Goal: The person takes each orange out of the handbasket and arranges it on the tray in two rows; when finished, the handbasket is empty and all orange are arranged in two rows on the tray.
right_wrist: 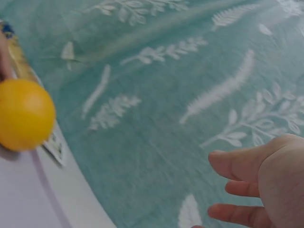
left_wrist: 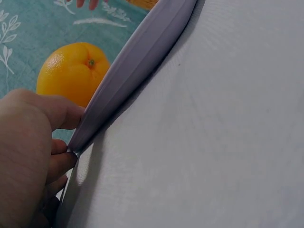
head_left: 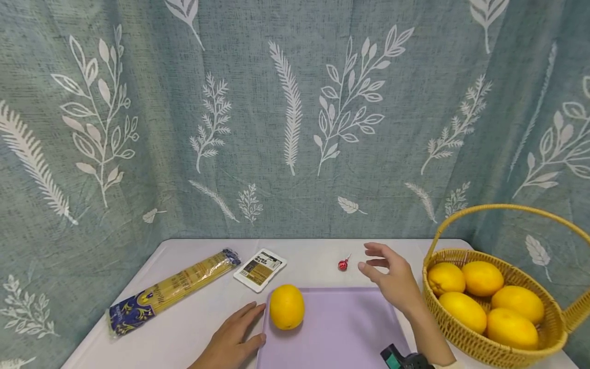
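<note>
A single orange [head_left: 287, 307] sits on the lilac tray [head_left: 341, 328], near its back left corner. My left hand [head_left: 235, 335] rests beside the tray's left edge. Its thumb and fingertips touch the rim, which the left wrist view shows close up. Over the back right of the table hangs my right hand [head_left: 392, 277], fingers apart and holding nothing. Just left of its fingertips lies a small red bauble [head_left: 343, 265] with a short string. In the right wrist view, the thumb and fingers [right_wrist: 237, 166] are spread, with nothing between them.
A wicker basket [head_left: 500, 359] of several oranges [head_left: 511, 328] stands at the right, its tall handle arching up. A long pack of spaghetti [head_left: 175, 289] lies at the left. Beside it is a flat white package [head_left: 260, 270]. A patterned curtain [head_left: 295, 205] closes off the back.
</note>
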Motion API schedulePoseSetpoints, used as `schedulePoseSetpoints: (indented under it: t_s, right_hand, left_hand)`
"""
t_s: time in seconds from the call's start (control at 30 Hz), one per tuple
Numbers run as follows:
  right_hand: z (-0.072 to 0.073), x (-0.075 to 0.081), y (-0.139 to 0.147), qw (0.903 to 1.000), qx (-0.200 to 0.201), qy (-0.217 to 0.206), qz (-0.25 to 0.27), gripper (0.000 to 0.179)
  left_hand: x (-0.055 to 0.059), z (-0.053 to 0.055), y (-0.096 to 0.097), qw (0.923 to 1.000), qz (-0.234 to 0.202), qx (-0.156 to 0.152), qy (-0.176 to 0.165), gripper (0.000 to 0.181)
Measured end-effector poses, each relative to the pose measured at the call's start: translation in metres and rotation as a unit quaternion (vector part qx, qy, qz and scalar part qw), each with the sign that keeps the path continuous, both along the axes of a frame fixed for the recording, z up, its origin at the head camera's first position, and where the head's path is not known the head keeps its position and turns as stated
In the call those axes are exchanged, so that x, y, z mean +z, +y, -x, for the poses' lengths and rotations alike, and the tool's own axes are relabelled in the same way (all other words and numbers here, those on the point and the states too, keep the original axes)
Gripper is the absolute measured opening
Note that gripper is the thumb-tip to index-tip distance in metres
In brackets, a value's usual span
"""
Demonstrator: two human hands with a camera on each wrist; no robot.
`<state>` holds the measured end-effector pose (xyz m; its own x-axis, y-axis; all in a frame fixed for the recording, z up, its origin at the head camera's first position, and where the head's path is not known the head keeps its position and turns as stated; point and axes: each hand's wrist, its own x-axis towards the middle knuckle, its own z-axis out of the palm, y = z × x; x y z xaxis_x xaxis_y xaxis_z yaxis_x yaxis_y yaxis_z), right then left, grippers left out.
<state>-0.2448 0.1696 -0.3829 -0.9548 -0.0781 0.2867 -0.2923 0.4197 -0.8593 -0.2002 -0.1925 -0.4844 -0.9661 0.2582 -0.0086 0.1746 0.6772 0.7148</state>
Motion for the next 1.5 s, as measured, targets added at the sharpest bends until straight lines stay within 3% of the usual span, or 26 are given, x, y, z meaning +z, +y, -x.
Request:
schedulePoseSetpoints:
  t_s: [0.2, 0.43, 0.6, 0.87, 1.07, 1.27, 1.5]
  right_hand:
    - [-0.003, 0.002, 0.026, 0.9993, -0.036, 0.007, -0.004, 0.047]
    - [-0.008, 0.007, 0.055, 0.9948, -0.081, -0.041, -0.044, 0.051]
    - [-0.012, 0.007, 0.078, 0.9899, -0.100, -0.051, -0.087, 0.051]
    - [-0.017, 0.001, 0.111, 0.9826, -0.131, -0.064, -0.116, 0.048]
    - [-0.014, 0.000, 0.123, 0.9735, -0.154, -0.111, -0.128, 0.054]
    - [-0.010, -0.001, 0.132, 0.9625, -0.163, -0.161, -0.145, 0.051]
    - [-0.007, -0.008, 0.137, 0.9590, -0.139, -0.195, -0.152, 0.047]
  left_hand:
    - [0.000, 0.000, 0.001, 1.0000, -0.004, -0.008, 0.002, 0.066]
    - [0.002, 0.001, 0.002, 1.0000, 0.000, -0.006, 0.001, 0.066]
    - [0.002, 0.001, 0.002, 1.0000, -0.001, -0.005, -0.002, 0.066]
    - [0.001, 0.002, 0.000, 1.0000, 0.000, 0.000, 0.000, 0.066]
    - [0.000, 0.001, 0.001, 1.0000, -0.001, 0.005, -0.004, 0.066]
    - [0.000, 0.001, 0.001, 1.0000, 0.002, 0.009, -0.001, 0.066]
    - [0.000, 0.001, 0.002, 0.9999, 0.003, 0.010, 0.005, 0.065]
